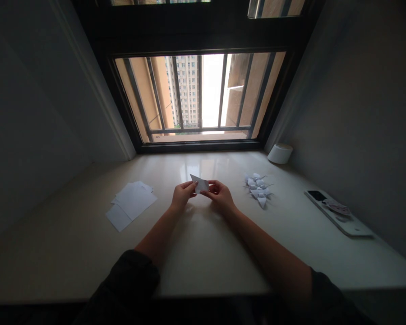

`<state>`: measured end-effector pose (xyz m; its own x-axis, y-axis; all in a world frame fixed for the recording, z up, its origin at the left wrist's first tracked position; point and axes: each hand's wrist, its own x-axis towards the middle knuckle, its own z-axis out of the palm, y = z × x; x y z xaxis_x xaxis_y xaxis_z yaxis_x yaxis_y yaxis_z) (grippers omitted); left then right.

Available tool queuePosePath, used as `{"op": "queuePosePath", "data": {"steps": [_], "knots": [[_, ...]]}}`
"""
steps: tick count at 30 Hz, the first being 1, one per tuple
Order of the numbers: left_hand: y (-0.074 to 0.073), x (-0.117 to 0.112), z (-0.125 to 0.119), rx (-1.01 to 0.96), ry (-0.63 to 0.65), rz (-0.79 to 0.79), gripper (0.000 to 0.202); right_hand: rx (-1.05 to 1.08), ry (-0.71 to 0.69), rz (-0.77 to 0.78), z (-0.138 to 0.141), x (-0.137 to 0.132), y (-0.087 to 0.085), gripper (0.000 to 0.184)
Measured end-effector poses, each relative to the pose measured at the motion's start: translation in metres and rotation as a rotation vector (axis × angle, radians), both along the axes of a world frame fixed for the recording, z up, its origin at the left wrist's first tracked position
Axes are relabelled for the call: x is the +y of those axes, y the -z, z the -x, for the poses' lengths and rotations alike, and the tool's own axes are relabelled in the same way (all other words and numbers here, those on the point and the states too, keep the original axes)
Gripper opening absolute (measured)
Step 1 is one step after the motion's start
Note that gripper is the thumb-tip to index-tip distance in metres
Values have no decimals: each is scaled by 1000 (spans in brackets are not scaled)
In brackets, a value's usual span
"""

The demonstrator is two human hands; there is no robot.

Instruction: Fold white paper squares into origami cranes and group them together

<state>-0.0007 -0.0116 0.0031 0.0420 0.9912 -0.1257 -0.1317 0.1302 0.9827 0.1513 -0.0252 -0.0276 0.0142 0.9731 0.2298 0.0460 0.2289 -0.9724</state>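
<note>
A small folded piece of white paper [202, 184] is held up between my two hands, above the middle of the white sill. My left hand [183, 197] pinches its left side, thumb on the near face. On the right edge, my right hand [220, 194] grips it between thumb and fingers. One pointed corner sticks up at the upper left. To the left lies a loose stack of white paper sheets [135, 203]. Several small folded paper pieces [258, 187] with pointed tips sit in a cluster to the right.
A phone [338, 214] in a light case lies near the right wall. At the back right corner stands a white rounded object [280, 154]. The dark-framed window [203, 146] with bars closes off the back. The sill's front edge runs below my forearms.
</note>
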Motion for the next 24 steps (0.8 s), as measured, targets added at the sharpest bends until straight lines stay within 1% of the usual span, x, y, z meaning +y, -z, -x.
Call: {"op": "queuePosePath", "data": {"steps": [3, 5, 6, 9, 11, 12, 14, 17, 20, 24], "knots": [[0, 0, 1, -3, -19, -3, 42, -116, 98, -92, 0, -5, -5, 55], [1, 0, 2, -3, -40, -2, 39, -250, 192, -219, -2, -9, -10, 56], [2, 0, 2, -7, -46, -3, 38, -345, 222, -298, -3, -11, -12, 53], [5, 1, 2, -44, -39, -9, 37, -647, 241, -490, -6, -16, -16, 28], [6, 2, 1, -82, -29, -12, 37, -750, 247, -541, -7, -16, -17, 14], [5, 1, 0, -97, -18, -15, 38, -758, 255, -544, -7, -16, -17, 13], [3, 0, -1, -110, 17, -30, 41, -707, 277, -524, -6, -15, -17, 14], [-1, -3, -2, -84, 78, -51, 51, -515, 280, -452, -4, -14, -17, 12], [-1, -4, -3, -77, 117, -73, 62, -301, 220, -337, -1, -12, -15, 18], [3, -3, -3, -83, 106, -85, 62, -159, 152, -221, 1, -10, -12, 25]]}}
